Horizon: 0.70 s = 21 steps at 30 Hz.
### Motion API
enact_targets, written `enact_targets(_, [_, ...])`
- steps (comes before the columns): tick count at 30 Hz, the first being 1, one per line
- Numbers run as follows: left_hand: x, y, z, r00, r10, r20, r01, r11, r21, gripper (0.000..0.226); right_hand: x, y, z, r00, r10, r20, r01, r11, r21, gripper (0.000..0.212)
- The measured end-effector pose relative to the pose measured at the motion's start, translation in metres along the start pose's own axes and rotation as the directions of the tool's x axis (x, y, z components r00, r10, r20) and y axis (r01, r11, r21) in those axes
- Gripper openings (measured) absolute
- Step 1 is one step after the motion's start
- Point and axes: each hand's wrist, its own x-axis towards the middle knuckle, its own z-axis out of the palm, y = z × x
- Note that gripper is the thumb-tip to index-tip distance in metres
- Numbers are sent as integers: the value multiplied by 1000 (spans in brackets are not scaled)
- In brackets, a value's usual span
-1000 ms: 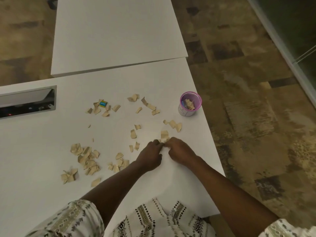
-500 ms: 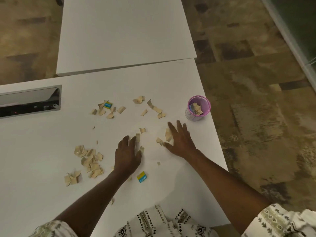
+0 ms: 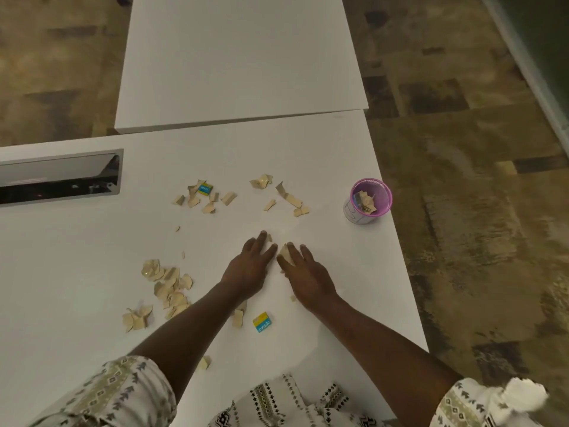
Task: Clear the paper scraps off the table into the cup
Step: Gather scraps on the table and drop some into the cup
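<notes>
Several tan paper scraps lie scattered on the white table (image 3: 77, 241). One heap of scraps (image 3: 167, 283) sits left of my left forearm, and looser scraps (image 3: 289, 198) lie farther back. A pink mesh cup (image 3: 369, 200) stands near the table's right edge with some scraps inside. My left hand (image 3: 249, 266) and my right hand (image 3: 303, 274) lie flat on the table side by side, fingers spread, with a small clump of scraps (image 3: 284, 252) pressed between them. A blue and yellow piece (image 3: 262, 322) lies between my forearms, and another blue piece (image 3: 205, 188) sits among the far scraps.
A second white table (image 3: 240, 57) butts against the far side. A metal cable slot (image 3: 58, 175) is set into the table at the left. The table's right edge drops to a brown patterned floor (image 3: 477, 211).
My two hands spread apart and flat from a pinch, then slid back together, sweeping scraps into a clump between them. The blue and yellow piece came into view.
</notes>
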Motion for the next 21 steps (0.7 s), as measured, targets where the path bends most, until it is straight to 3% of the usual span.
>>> enact_targets(2, [-1,0,3,999,36,-18,-35,999,37,65,-2,1,-3,999,-10,-33,11,999,30,65])
enact_targets(7, [-14,1,14,993,72,-94,-74,997,-10,40,-3,6,-5,985,-65,-157,67,998,5,30])
enact_targets(10, [-18,3,17,988,78,-132,-80,997,-6,30,-5,8,-8,974,-57,-218,58,998,-1,28])
enact_targets(14, [-17,4,16,990,41,-134,-43,999,-12,25,-2,15,-10,965,102,-242,-12,939,345,11])
enact_targets(18, [-12,8,8,985,-33,-169,11,992,-127,22,-2,24,-26,911,362,-199,-163,757,633,11])
enact_targets(21, [-5,15,-2,970,-87,-228,27,967,-254,16,-4,36,-41,862,479,-164,-215,640,738,9])
